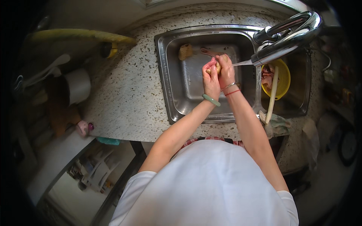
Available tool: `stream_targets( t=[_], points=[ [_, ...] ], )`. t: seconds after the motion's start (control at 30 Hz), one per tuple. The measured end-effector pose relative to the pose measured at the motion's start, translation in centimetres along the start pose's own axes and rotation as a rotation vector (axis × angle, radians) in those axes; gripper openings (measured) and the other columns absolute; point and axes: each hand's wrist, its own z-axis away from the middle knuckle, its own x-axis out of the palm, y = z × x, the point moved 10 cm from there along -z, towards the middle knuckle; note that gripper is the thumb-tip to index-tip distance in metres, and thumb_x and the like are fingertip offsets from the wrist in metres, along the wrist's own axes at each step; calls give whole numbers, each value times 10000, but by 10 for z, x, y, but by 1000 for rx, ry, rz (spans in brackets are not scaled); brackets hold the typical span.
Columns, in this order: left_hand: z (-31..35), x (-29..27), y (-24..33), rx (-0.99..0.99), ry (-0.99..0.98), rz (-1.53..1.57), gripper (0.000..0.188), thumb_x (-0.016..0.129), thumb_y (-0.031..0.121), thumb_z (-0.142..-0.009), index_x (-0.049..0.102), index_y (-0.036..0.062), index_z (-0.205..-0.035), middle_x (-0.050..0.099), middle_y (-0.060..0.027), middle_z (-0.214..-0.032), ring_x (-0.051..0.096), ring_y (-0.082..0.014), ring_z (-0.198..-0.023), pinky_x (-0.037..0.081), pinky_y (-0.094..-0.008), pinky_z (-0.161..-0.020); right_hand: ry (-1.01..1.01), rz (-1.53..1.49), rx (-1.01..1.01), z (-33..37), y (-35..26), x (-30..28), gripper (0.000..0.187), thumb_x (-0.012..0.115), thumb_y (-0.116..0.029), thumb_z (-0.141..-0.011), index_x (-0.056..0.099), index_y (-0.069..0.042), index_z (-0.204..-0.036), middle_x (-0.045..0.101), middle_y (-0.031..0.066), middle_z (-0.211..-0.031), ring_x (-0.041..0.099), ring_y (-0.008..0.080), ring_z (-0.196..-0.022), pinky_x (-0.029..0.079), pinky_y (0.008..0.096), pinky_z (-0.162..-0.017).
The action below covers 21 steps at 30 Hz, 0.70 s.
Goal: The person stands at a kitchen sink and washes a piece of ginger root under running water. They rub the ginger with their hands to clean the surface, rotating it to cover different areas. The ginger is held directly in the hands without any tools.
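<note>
Over the left sink basin (191,81), my two hands are cupped together around a small yellowish-brown lump (218,68). My left hand (211,77), with a green bangle at the wrist, closes on its near left side. Curled over it from the right is my right hand (226,69), wearing a silver bangle and a red string. Fingers hide most of the lump, so its kind is unclear. Water runs from the chrome faucet (281,47) against my right hand. Just beyond my fingers, a reddish-brown tool with a looped handle (209,52) lies on the basin floor.
A tan block (185,52) sits at the basin's far left. In the right basin, a yellow basket (287,80) holds pinkish meat-like pieces, with a long pale stick (273,94) across it. A wet cloth (278,124) lies at the front edge. Speckled counter (124,94) extends left.
</note>
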Motion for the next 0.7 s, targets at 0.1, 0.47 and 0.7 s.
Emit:
stream_targets(
  t=[0.1, 0.47, 0.7],
  points=[
    [1, 3, 6, 66, -16, -112, 265, 424, 169, -968, 426, 20, -1188, 505, -76, -1205, 475, -140, -1083, 394, -257, -939, -50, 177, -31, 33, -32, 22, 267, 534, -226, -897, 433, -53, -1073, 503, 47, -922, 483, 105, -781, 451, 271, -672],
    [17, 22, 22, 86, -231, -286, 306, 434, 75, -950, 426, -9, -1244, 510, -73, -1204, 480, -118, -1080, 378, -264, -958, 78, 193, 377, -11, 17, -20, 374, 452, -426, -907, 529, -82, -783, 537, 14, -695, 523, 135, -639, 432, 295, -584],
    [-18, 0, 11, 149, -161, -210, 222, 396, 127, -965, 371, 10, -1153, 565, -135, -1127, 536, -177, -1043, 433, -285, -898, -76, 34, 426, 14, -4, -10, 276, 464, -368, -920, 516, -98, -898, 598, 23, -839, 572, 122, -782, 475, 322, -613]
  ],
)
